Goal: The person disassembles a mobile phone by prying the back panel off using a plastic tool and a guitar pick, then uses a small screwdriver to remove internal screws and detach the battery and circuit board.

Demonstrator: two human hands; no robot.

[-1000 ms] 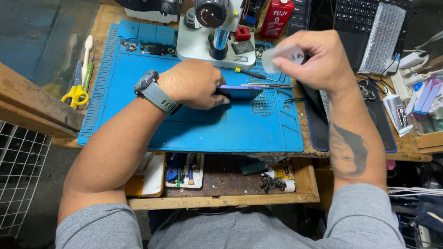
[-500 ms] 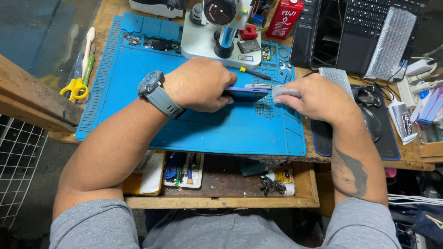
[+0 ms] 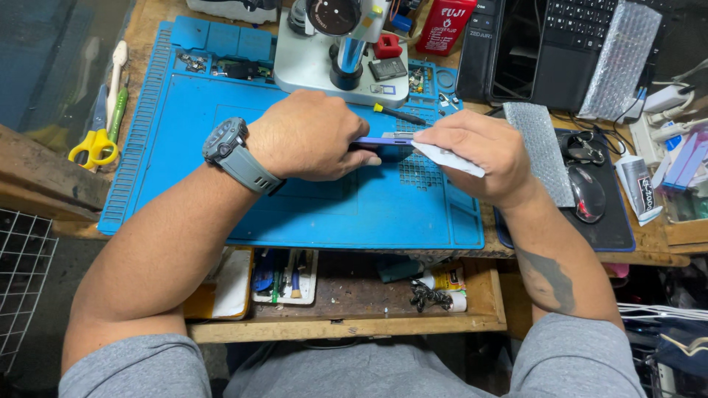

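My left hand (image 3: 310, 136), with a grey watch on its wrist, grips a thin blue phone (image 3: 380, 141) held on edge over the blue work mat (image 3: 221, 162). My right hand (image 3: 479, 151) pinches a thin white plastic card (image 3: 453, 159) whose tip meets the phone's right end. Most of the phone is hidden under my left palm and fingers. Both hands sit near the mat's middle right.
A microscope on a pale base (image 3: 339, 70) stands behind the hands. A red can (image 3: 442, 26), a dark tablet and keyboard (image 3: 549, 48), bubble wrap (image 3: 538, 147) and a mouse (image 3: 588, 191) lie right. Yellow-handled scissors (image 3: 92, 144) lie left. An open drawer (image 3: 339, 295) holds small tools.
My right hand came down from the raised position at the right and brought the white card to the phone's edge. My left hand has stayed on the phone.
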